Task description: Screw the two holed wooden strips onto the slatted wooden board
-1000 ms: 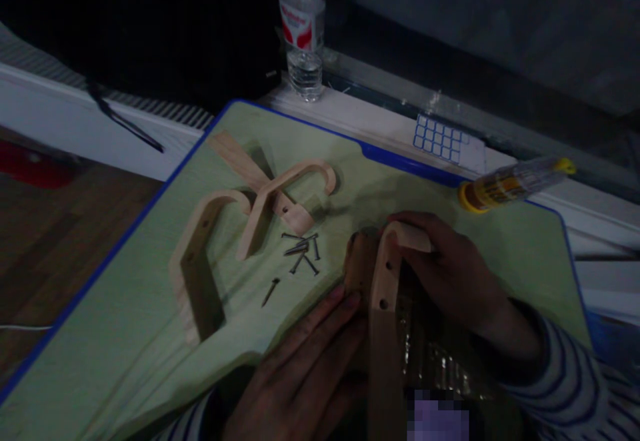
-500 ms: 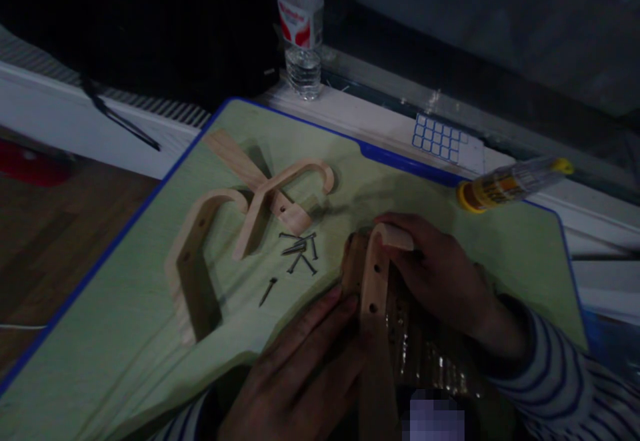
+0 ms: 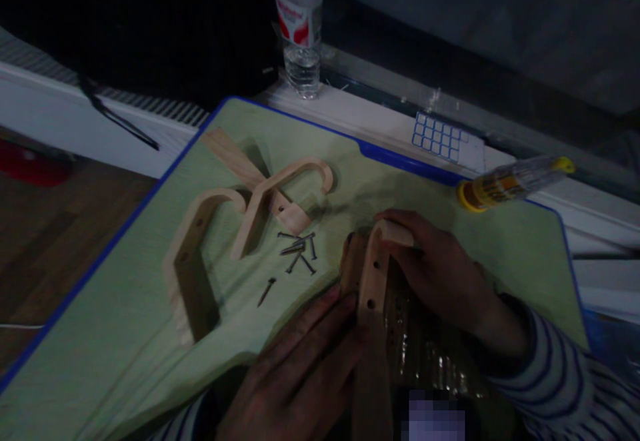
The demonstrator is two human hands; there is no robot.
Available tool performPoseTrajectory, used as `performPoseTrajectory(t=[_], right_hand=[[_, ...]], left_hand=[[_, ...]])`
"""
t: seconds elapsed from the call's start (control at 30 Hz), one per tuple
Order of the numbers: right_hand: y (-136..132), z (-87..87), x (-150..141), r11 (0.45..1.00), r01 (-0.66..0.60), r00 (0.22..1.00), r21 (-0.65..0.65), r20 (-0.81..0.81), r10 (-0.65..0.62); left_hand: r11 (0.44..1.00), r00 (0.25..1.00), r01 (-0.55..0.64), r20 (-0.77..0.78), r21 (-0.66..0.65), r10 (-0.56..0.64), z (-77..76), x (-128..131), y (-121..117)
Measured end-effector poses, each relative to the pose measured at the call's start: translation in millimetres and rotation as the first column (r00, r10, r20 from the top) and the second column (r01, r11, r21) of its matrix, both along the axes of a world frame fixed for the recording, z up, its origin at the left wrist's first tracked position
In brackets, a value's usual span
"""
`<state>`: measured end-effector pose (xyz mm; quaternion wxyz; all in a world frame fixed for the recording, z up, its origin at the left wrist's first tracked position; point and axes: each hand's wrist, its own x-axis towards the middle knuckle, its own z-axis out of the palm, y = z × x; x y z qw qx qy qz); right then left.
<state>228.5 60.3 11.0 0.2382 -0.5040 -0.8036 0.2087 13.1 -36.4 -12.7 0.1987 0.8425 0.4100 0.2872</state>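
A pale wooden piece with a curved hook end and two screw holes (image 3: 371,288) stands nearly lengthwise in front of me. My right hand (image 3: 440,274) is closed round its curled top. My left hand (image 3: 300,368) grips lower down from the left, its thumb side against the wood and its fingertips near a darker wooden part (image 3: 354,264) behind. Several screws (image 3: 299,248) lie in a small heap left of the hands, with a single screw (image 3: 267,291) apart from them. Beyond sit a hooked wooden piece (image 3: 193,261) with two holes and two crossed wooden pieces (image 3: 250,211).
The green table (image 3: 125,308) has a blue rim. A yellow-ended clear container (image 3: 515,184) stands tilted in view at the far right. On the sill behind are a water bottle (image 3: 300,34) and a blue-gridded white sheet (image 3: 440,138). Shiny brown wrapped material (image 3: 435,354) lies under the right forearm.
Both hands keep their hold on the hooked wooden piece, which has shifted very slightly. The view has moved a little; the things on the table lie as before.
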Motion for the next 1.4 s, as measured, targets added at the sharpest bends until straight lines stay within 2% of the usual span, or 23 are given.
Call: performPoseTrajectory(t=[0.77, 1.1, 1.4], right_hand=[[-1.5, 2.0, -1.1, 0.997, 0.032, 0.999, -0.067, 0.001, -0.032], [-3.3, 1.5, -1.3, 0.999, 0.013, 1.0, -0.038, -0.012, -0.013], [-2.3, -0.3, -1.4, 0.998, 0.036, 0.999, -0.044, -0.014, -0.037]], left_hand=[[0.999, 0.999, 0.024, -0.027, 0.036, -0.023, -6.9, -4.9, 1.1], [0.997, 0.999, 0.015, -0.033, 0.078, -0.012, -14.3, -4.3, 2.4], [0.996, 0.999, 0.023, -0.032, 0.082, -0.021, -13.8, -3.6, 4.5]])
